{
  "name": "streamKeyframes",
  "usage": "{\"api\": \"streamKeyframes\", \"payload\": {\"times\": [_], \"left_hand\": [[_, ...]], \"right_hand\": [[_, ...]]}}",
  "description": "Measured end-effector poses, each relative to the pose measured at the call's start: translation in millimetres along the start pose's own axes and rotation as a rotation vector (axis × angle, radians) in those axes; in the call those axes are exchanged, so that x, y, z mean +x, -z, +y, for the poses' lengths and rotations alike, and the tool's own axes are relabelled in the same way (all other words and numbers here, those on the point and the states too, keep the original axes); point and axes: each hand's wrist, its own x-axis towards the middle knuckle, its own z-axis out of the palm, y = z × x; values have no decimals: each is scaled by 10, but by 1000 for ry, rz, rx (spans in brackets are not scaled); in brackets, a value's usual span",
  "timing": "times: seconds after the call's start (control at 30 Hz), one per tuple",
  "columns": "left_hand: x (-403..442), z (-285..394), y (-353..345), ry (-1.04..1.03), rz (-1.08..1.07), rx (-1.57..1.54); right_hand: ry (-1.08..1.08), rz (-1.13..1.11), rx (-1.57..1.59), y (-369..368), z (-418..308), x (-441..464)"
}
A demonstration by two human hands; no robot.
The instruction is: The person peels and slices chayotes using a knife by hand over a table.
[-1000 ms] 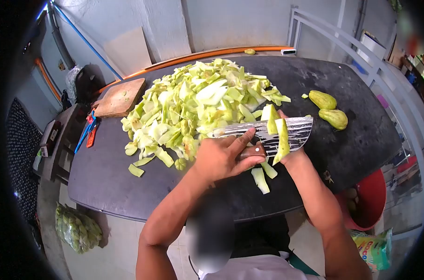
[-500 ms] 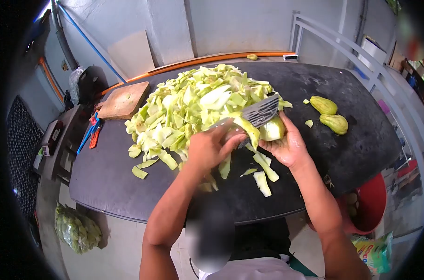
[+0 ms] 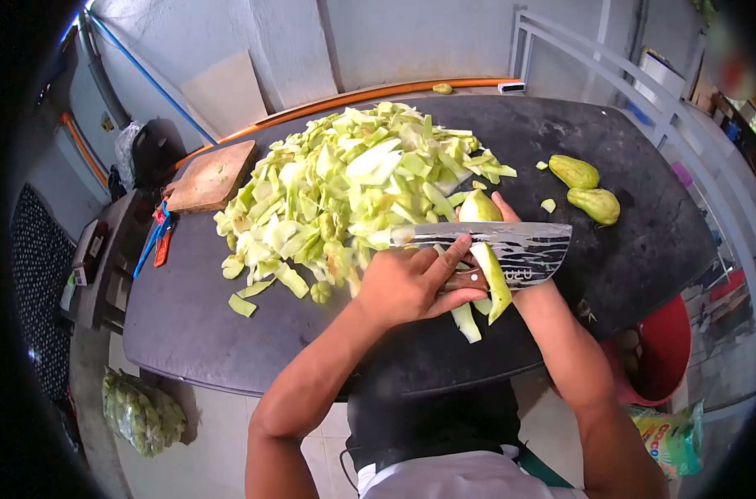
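Observation:
My left hand (image 3: 411,283) grips the brown wooden handle of a broad cleaver (image 3: 531,249), its blade lying nearly level and pointing right. A thick green strip of peel (image 3: 496,287) hangs across the blade beside the handle. Behind the blade, my right hand (image 3: 507,208) holds a partly peeled chayote (image 3: 479,207); the blade hides most of this hand's fingers and palm. Just left of both hands rises a big heap of pale green peel and cut pieces (image 3: 344,183). Loose strips (image 3: 465,323) lie on the dark table beneath the cleaver.
Two whole chayotes (image 3: 592,205) rest on the table (image 3: 203,333) at right. A wooden cutting board (image 3: 211,176) lies at the left edge by an orange-handled tool (image 3: 162,248). On the floor are a red bucket (image 3: 673,349) and a filled plastic bag (image 3: 143,412).
The cleaver has swung from slanting up to nearly level and come nearer my body, now in front of the chayote. The strip of peel has moved down and right with it.

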Motion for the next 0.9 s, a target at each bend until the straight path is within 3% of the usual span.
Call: {"api": "streamKeyframes", "payload": {"times": [0.2,0.4,0.53,0.67,0.77,0.8,0.87,0.9], "left_hand": [[25,22,12,-39,19,19],[-66,-289,56,77,-3,-16],[-51,-175,159,125,-66,-38],[-11,-110,176,49,17,-96],[25,-36,244,50,-36,-68],[14,-99,168,-6,70,-49],[-59,-317,103,184,1,-100],[-76,-397,120,278,-30,-124]], "right_hand": [[34,38,-12,-124,22,-35],[-14,48,-19,-103,6,-22],[34,-62,-50,16,20,19],[45,-1,-35,-74,3,-13],[91,34,-111,-104,36,-8],[94,34,-128,-90,44,-8],[96,31,-164,-74,70,-16],[271,241,-355,-176,122,-113]]}}
